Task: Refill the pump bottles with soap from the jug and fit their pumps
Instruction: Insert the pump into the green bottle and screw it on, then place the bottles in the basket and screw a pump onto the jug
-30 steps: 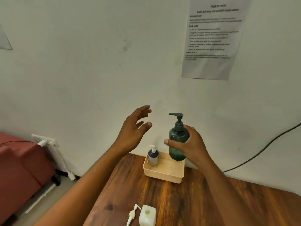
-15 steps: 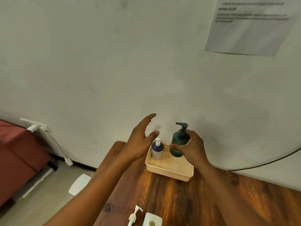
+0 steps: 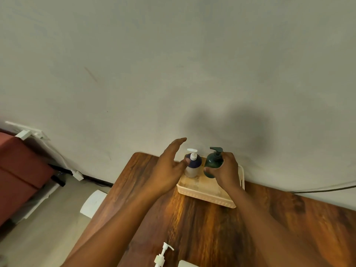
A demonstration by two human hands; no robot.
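green pump bottle [image 3: 213, 164]: upright in tray, centre frame, pump fitted | blue-white pump bottle [image 3: 193, 165]: upright just left, pump fitted | loose white pump [image 3: 162, 254]: lay bottom centre

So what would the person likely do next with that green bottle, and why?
Probably let go of it. The right hand is wrapped around the green bottle, which stands upright in the basket beside the blue bottle, pump on. The left hand is open with its thumb near the blue bottle. A loose pump lies at the near edge, so more work seems left.
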